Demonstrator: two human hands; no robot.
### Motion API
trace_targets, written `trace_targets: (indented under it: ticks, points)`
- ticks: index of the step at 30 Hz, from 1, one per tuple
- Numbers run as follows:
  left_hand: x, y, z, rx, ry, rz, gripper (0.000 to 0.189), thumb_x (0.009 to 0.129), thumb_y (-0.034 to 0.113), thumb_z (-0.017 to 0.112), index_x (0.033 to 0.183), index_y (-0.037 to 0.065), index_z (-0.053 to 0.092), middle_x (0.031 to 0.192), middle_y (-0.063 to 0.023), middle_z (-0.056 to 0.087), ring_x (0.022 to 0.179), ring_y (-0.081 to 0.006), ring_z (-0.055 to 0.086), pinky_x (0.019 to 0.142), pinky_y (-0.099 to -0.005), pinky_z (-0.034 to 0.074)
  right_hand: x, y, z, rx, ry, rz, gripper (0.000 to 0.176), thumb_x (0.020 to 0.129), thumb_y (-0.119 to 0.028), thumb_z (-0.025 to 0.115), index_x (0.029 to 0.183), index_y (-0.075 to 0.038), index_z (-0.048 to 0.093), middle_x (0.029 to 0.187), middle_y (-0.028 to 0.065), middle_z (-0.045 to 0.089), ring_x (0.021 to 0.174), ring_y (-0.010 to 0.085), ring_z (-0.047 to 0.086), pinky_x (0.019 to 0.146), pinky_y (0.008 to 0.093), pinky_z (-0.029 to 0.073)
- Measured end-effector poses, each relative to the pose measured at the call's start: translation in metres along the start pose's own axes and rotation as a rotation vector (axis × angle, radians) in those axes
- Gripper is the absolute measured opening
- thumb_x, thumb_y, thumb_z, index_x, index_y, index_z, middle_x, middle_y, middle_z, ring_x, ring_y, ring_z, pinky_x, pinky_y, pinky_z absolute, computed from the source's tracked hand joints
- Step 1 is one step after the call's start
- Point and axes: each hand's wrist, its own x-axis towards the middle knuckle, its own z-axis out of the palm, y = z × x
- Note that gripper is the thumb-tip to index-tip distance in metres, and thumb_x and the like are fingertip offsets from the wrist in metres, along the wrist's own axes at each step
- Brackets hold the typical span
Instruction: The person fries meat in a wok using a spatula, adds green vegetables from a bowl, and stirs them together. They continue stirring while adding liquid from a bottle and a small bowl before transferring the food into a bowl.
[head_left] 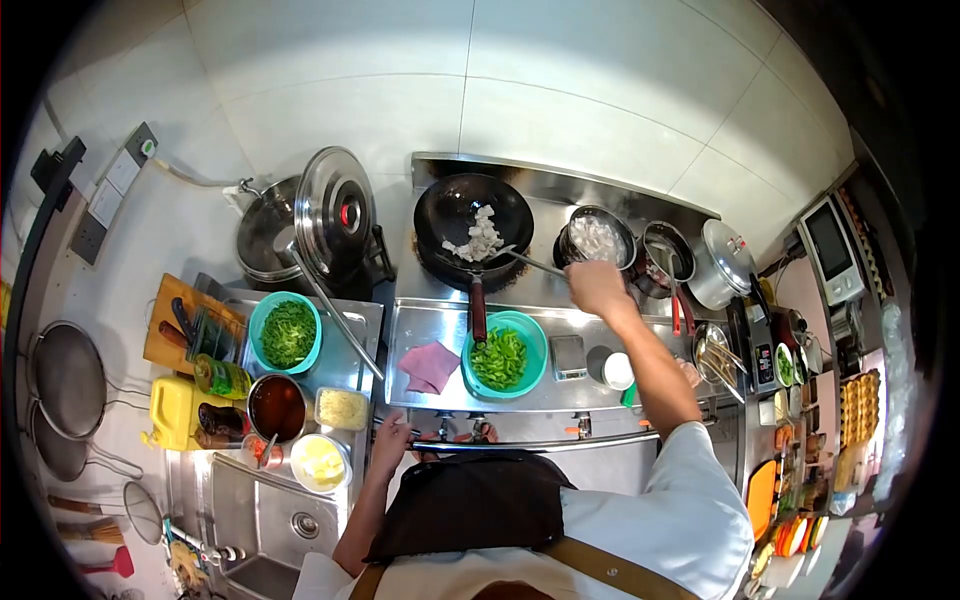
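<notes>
My right hand [600,288] is closed round the handle of a long metal wok spatula [538,263]. The spatula's head reaches over the near right rim of a black wok [450,215], beside pale, chopped pieces of food [478,236] inside it. The wok's dark red handle [478,310] points toward me, over a turquoise bowl of cut green peppers [500,360]. Down by the counter's front edge is my left hand [392,440], holding nothing, with its fingers loosely bent and apart. A purple cloth [429,368] lies on the steel counter beyond it.
Right of the wok stand a pot of pale food [597,238], a smaller pan [668,250] and a pressure cooker [722,265]. At left are a lidded steel pot [270,235], a bowl of chopped greens [287,333], a sauce bowl [277,407] and a sink [270,520].
</notes>
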Motion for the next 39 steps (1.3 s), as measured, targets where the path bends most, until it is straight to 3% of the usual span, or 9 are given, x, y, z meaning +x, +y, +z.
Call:
trace_targets:
  ticks: [3, 9, 15, 20, 21, 26, 30, 37, 39]
  points:
    - [-0.007, 0.021, 0.017, -0.015, -0.036, -0.004, 0.043, 0.088, 0.014, 0.056, 0.127, 0.001, 0.044, 0.089, -0.0073, 0.061, 0.070, -0.0096, 0.055, 0.059, -0.0215, 0.045, 0.030, -0.013, 0.049, 0.034, 0.012, 0.044, 0.017, 0.076, -0.015, 0.057, 0.084, -0.003, 0.067, 0.082, 0.0205, 0.065, 0.081, 0.0380, 0.064, 0.070, 0.0461, 0.051]
    - [-0.012, 0.030, 0.024, -0.077, -0.038, 0.021, 0.046, 0.088, 0.016, 0.057, 0.128, -0.001, 0.042, 0.090, -0.0077, 0.062, 0.074, -0.0102, 0.056, 0.062, -0.0208, 0.045, 0.054, -0.038, 0.094, 0.448, 0.229, 0.266, 0.020, 0.085, -0.020, 0.051, 0.097, -0.005, 0.058, 0.082, 0.0218, 0.064, 0.079, 0.0392, 0.063, 0.069, 0.0490, 0.049]
    - [-0.008, 0.008, 0.019, 0.020, -0.047, 0.001, 0.045, 0.087, 0.016, 0.058, 0.126, 0.000, 0.044, 0.086, -0.0074, 0.062, 0.072, -0.0109, 0.058, 0.063, -0.0223, 0.047, 0.065, -0.049, 0.116, 0.303, 0.155, 0.137, 0.021, 0.085, -0.019, 0.051, 0.101, -0.008, 0.057, 0.082, 0.0200, 0.064, 0.078, 0.0386, 0.063, 0.068, 0.0506, 0.049]
    - [-0.006, 0.002, 0.008, 0.076, -0.045, 0.012, 0.038, 0.088, 0.014, 0.058, 0.123, 0.001, 0.048, 0.085, -0.0081, 0.061, 0.070, -0.0112, 0.056, 0.059, -0.0226, 0.046, 0.025, -0.025, 0.043, 0.131, -0.016, 0.069, 0.024, 0.080, -0.013, 0.050, 0.101, -0.005, 0.061, 0.087, 0.0195, 0.065, 0.083, 0.0362, 0.064, 0.071, 0.0466, 0.051]
    - [-0.004, 0.002, 0.007, 0.073, -0.042, 0.014, 0.038, 0.088, 0.014, 0.058, 0.123, 0.001, 0.048, 0.085, -0.0081, 0.061, 0.070, -0.0112, 0.056, 0.059, -0.0226, 0.046, 0.014, -0.024, 0.021, 0.152, -0.003, 0.084, 0.021, 0.078, -0.012, 0.051, 0.092, -0.004, 0.065, 0.086, 0.0215, 0.065, 0.082, 0.0369, 0.064, 0.071, 0.0460, 0.051]
    - [-0.003, 0.003, 0.007, 0.051, -0.038, 0.013, 0.042, 0.087, 0.017, 0.059, 0.124, 0.001, 0.046, 0.083, -0.0075, 0.059, 0.070, -0.0112, 0.056, 0.058, -0.0233, 0.046, -0.009, -0.016, -0.012, 0.074, -0.026, 0.041, 0.020, 0.075, -0.011, 0.053, 0.087, -0.003, 0.067, 0.084, 0.0220, 0.065, 0.081, 0.0369, 0.064, 0.071, 0.0454, 0.051]
    - [0.001, 0.010, 0.016, 0.101, -0.064, 0.027, 0.043, 0.088, 0.016, 0.057, 0.126, 0.000, 0.044, 0.087, -0.0097, 0.061, 0.068, -0.0117, 0.056, 0.058, -0.0233, 0.045, 0.008, -0.038, 0.024, 0.117, -0.053, 0.067, 0.020, 0.076, -0.010, 0.052, 0.087, -0.004, 0.067, 0.085, 0.0222, 0.065, 0.081, 0.0372, 0.064, 0.071, 0.0459, 0.051]
    - [-0.003, 0.021, 0.026, 0.020, -0.106, 0.045, 0.044, 0.089, 0.014, 0.054, 0.128, -0.001, 0.041, 0.086, -0.0086, 0.060, 0.066, -0.0121, 0.057, 0.057, -0.0220, 0.044, 0.062, -0.059, 0.097, 0.408, 0.213, 0.237, 0.022, 0.084, -0.023, 0.054, 0.099, -0.006, 0.056, 0.077, 0.0194, 0.064, 0.076, 0.0377, 0.063, 0.068, 0.0498, 0.049]
    - [-0.001, 0.018, 0.023, 0.151, -0.124, -0.006, 0.042, 0.089, 0.013, 0.055, 0.127, -0.001, 0.043, 0.092, -0.0091, 0.063, 0.078, -0.0145, 0.060, 0.071, -0.0264, 0.049, 0.074, -0.059, 0.105, 0.381, 0.218, 0.167, 0.020, 0.086, -0.020, 0.050, 0.099, -0.007, 0.055, 0.079, 0.0187, 0.064, 0.079, 0.0377, 0.063, 0.069, 0.0493, 0.049]
